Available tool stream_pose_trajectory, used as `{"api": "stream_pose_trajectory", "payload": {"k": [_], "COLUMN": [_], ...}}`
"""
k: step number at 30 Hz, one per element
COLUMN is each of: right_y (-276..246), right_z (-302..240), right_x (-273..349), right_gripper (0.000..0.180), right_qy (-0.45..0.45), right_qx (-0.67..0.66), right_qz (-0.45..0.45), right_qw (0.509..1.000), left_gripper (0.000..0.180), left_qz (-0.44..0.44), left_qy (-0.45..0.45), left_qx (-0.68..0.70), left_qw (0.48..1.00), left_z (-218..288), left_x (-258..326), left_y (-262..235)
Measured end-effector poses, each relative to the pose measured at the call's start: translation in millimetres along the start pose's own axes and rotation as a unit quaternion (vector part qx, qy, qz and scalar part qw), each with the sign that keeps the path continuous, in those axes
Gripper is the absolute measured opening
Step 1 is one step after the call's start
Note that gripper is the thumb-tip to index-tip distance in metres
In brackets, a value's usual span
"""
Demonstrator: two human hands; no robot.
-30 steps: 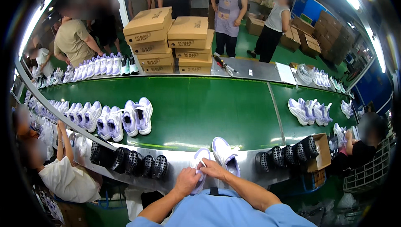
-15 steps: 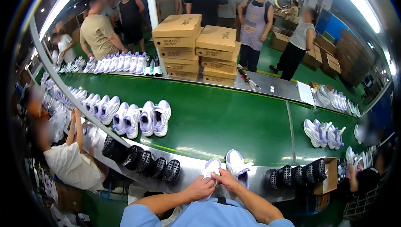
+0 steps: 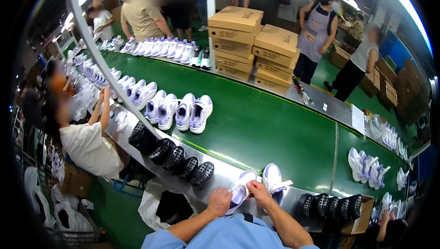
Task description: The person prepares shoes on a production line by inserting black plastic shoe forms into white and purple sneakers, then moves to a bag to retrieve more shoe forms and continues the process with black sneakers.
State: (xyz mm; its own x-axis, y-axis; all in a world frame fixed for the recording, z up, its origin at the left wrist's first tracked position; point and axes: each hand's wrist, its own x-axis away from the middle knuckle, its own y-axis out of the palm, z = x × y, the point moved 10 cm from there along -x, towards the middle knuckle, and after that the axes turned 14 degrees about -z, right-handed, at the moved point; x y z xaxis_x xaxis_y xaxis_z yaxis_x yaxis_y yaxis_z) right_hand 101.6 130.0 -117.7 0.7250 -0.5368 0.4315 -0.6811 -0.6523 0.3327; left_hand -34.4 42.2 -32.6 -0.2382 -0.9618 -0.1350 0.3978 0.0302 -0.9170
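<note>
A white and lilac sneaker (image 3: 244, 177) sits tilted at the near edge of the metal ledge, right in front of me. My left hand (image 3: 220, 202) is closed on its left side, near the ankle opening. On the opposite side, my right hand (image 3: 259, 194) pinches the edge of the opening by the tongue; the fingertips are partly hidden. Just right of it stands a matching sneaker (image 3: 272, 174), toe pointing away, its white strap or tongue sticking out to the right. Neither hand touches that one.
Black studded shoe forms (image 3: 202, 174) line the ledge at left, more (image 3: 322, 204) at right beside an open carton (image 3: 365, 214). Finished-looking sneakers (image 3: 200, 114) stand on the green belt (image 3: 256, 120). Brown shoeboxes (image 3: 235, 20) are stacked beyond. A co-worker (image 3: 89, 143) sits at left.
My hands have moved apart, from together over the sneaker's front to either side of its opening. The sneaker has tilted to the right. The whole view has turned, so the surroundings look rotated.
</note>
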Motion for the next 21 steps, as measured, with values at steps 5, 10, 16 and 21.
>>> {"api": "stream_pose_trajectory", "payload": {"k": [5, 10, 16, 21], "right_y": [8.5, 24.5, 46.7, 71.7], "right_z": [-2.8, -3.9, -25.6, -55.1], "right_x": [-0.6, 0.8, 21.9, 50.5], "right_gripper": [0.024, 0.023, 0.020, 0.019], "right_qy": [0.000, -0.007, -0.009, 0.002], "right_qx": [0.009, 0.041, 0.096, 0.132], "right_qz": [-0.006, -0.044, -0.116, -0.147], "right_qw": [1.000, 0.998, 0.989, 0.980], "left_gripper": [0.018, 0.041, 0.059, 0.067], "left_qz": [0.015, -0.206, -0.210, -0.153], "left_qy": [-0.106, -0.469, -0.474, -0.433], "left_qx": [0.084, 0.278, 0.398, 0.265], "left_qw": [0.991, 0.813, 0.756, 0.848], "left_z": [-4.6, -68.7, -86.9, -62.1], "left_x": [15.3, 78.0, 132.7, 112.2], "left_y": [-10.8, 86.5, 127.7, 24.9]}}
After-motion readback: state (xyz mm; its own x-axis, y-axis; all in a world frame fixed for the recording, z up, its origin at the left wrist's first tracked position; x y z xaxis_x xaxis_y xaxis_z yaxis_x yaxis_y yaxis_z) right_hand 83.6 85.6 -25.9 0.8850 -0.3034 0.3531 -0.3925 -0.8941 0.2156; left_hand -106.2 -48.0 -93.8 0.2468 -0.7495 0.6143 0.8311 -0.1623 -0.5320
